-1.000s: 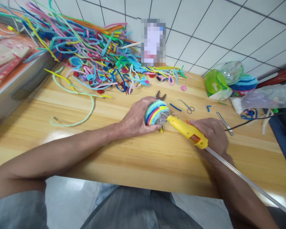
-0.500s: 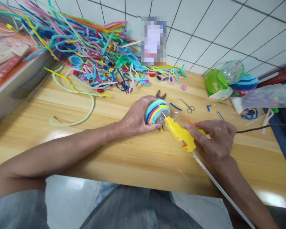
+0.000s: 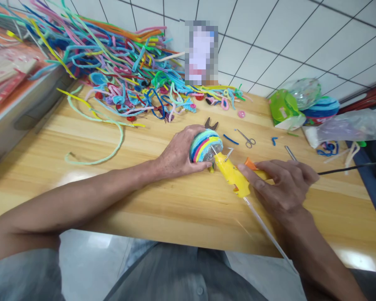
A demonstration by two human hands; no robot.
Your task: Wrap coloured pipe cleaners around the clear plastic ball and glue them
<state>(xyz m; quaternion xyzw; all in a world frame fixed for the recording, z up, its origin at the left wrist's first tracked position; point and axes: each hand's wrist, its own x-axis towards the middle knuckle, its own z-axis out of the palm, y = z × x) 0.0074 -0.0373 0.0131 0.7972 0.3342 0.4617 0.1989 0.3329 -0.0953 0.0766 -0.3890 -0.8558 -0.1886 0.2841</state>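
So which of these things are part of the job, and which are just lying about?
In use:
- striped ball, in the left hand
- yellow glue gun, in the right hand

Apparently just lying about:
- scissors
- pliers
- fuzzy stems, perhaps spare material

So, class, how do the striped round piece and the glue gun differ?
The striped round piece is rounded, while the glue gun is long with a narrow nozzle.
The striped round piece is banded in several colors; the glue gun is mostly yellow.
The left hand holds the striped round piece, the right hand the glue gun.
Both show yellow.
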